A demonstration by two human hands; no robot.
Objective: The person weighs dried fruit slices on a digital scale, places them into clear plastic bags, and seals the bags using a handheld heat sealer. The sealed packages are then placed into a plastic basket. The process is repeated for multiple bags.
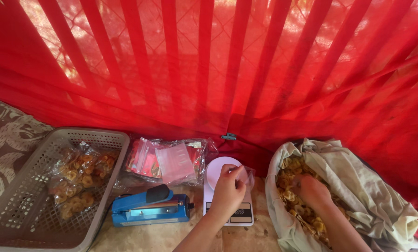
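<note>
Fingers (237, 175) of the left hand (227, 191) pinched a small clear bag (247, 176) over the white scale (227, 189), while the right hand (313, 191), just right of the scale, sat in the cloth sack (358, 186) of yellow chips (288, 179), its fingers buried, their spread untellable.

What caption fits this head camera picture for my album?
Left hand holds a small clear bag over a white scale; right hand digs into a sack of chips.
</note>
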